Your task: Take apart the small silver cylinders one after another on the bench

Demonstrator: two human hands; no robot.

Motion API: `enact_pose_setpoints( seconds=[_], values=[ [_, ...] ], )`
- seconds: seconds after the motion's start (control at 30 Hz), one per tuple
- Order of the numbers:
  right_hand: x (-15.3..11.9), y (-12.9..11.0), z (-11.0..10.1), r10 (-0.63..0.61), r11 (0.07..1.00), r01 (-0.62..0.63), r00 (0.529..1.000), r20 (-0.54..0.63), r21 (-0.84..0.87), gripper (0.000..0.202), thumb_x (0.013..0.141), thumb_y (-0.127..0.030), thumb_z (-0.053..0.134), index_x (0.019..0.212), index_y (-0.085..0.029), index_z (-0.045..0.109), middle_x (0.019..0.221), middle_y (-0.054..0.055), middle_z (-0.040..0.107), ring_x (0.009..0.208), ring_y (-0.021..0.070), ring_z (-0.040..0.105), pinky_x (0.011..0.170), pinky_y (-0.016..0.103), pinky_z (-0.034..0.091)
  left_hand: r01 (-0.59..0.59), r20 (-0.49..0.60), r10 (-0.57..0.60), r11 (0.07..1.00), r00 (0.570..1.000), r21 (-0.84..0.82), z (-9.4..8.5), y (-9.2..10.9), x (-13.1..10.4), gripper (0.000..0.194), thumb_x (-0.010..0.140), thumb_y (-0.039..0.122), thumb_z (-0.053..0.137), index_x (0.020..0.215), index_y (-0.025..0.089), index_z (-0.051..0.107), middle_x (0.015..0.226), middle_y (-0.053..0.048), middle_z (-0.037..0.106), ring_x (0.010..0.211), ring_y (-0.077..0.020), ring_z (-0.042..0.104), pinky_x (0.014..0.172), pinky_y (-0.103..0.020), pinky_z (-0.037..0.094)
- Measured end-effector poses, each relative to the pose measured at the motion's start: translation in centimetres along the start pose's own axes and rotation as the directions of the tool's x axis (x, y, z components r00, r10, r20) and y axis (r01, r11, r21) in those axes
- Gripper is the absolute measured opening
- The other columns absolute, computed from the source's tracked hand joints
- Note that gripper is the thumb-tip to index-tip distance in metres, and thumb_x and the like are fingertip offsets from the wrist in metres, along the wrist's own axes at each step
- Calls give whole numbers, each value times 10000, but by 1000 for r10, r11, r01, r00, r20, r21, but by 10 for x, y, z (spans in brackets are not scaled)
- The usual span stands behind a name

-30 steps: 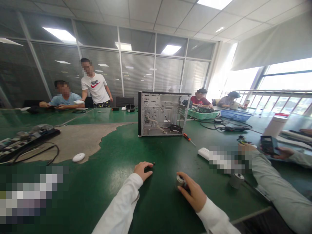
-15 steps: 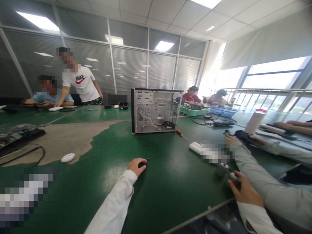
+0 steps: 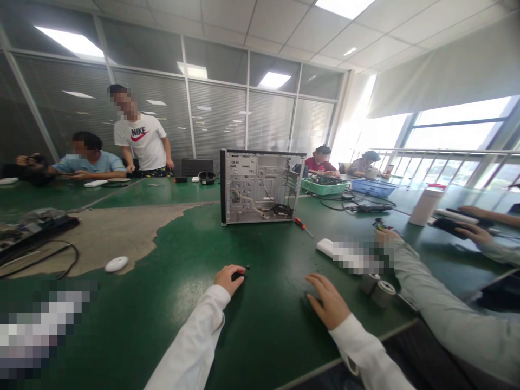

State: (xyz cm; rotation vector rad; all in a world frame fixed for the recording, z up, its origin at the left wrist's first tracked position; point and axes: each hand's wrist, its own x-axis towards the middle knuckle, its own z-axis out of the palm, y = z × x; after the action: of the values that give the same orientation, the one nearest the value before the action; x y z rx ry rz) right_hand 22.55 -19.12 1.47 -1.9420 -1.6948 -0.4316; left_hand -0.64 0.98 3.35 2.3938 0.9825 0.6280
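Observation:
My left hand (image 3: 229, 280) rests on the green table (image 3: 272, 325) with its fingers curled and closed around something dark that I cannot make out. Just beyond its fingertips lies a tiny black piece (image 3: 248, 266). Over the tabletop to the right, my right hand (image 3: 330, 302) is open and holds nothing, its fingers stretched forward. Two grey cylinders stand side by side to the right of it, the nearer cylinder (image 3: 383, 294) and the farther cylinder (image 3: 370, 283). Ahead is an opened computer case (image 3: 262, 187), upright, with cables inside.
A screwdriver (image 3: 304, 227) lies beside the case. A white box (image 3: 337, 253) is right of centre, a white oval object (image 3: 116, 264) at left. A neighbour's sleeve (image 3: 430, 287) reaches in from the right. Green (image 3: 325, 187) and blue baskets (image 3: 372, 187) stand behind.
My right hand has let go of the nearer grey cylinder and moved left, opening. My left hand has barely moved. The standing person across the table has straightened up.

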Motion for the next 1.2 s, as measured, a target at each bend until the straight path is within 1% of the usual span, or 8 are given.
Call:
enact_pose_setpoints(
  seconds=[0.13,0.23,0.43,0.6,0.77,0.93,1.07,1.2],
  values=[
    [47,-65,30,-123,991,103,949,292,84,486,745,-192,362,1229,-219,322,1168,89,441,1045,200,404,841,338,349,31,-18,-32,999,999,-26,-2,-1,0,218,653,131,534,851,186,606,885,-16,629,870,-143,540,821,-256,393],
    [79,-91,50,-139,989,117,943,304,91,526,734,-178,397,1247,-230,293,1177,90,436,1040,203,400,834,330,343,45,-50,-47,998,998,-41,-2,-5,1,226,652,107,527,854,175,604,881,-24,627,862,-139,545,825,-258,393],
    [110,-105,80,-201,978,181,951,235,104,334,777,-115,348,1028,-236,534,978,58,559,934,161,455,793,282,361,73,-72,-76,996,994,-54,0,-8,3,224,662,100,519,854,181,602,872,-16,619,854,-126,548,818,-244,400],
    [99,-96,75,-263,963,241,939,223,121,277,780,-100,347,846,-200,596,873,54,576,826,138,481,737,242,386,96,-78,-101,993,992,-70,0,-8,4,218,665,93,519,844,185,604,873,-11,619,858,-125,548,806,-244,405],
    [62,-71,43,-254,966,235,937,239,105,312,786,-92,300,842,-210,583,862,34,572,798,126,490,715,222,393,72,-66,-78,994,995,-79,2,-13,5,211,662,110,520,842,178,606,880,-19,619,853,-128,551,801,-246,408],
    [18,-10,0,-34,992,61,970,239,-107,305,779,-123,300,870,-220,574,839,49,580,781,139,520,698,243,394,77,-68,-80,996,994,-44,4,-13,7,214,668,111,517,851,178,607,884,-21,614,856,-134,546,798,-251,405],
    [-11,52,-40,153,933,-130,987,44,-337,274,788,-212,317,918,-206,558,843,61,588,771,172,538,666,277,393,91,-69,-93,996,993,-23,5,-13,9,212,665,102,522,844,176,609,882,-22,614,852,-135,546,788,-248,409],
    [-28,100,-74,266,821,-315,949,-170,-477,271,791,-286,322,936,-204,536,888,76,586,756,218,551,603,310,380,75,-67,-75,997,995,-16,5,-13,9,208,669,111,519,843,184,607,879,-16,616,848,-133,550,784,-246,411]
  ],
)
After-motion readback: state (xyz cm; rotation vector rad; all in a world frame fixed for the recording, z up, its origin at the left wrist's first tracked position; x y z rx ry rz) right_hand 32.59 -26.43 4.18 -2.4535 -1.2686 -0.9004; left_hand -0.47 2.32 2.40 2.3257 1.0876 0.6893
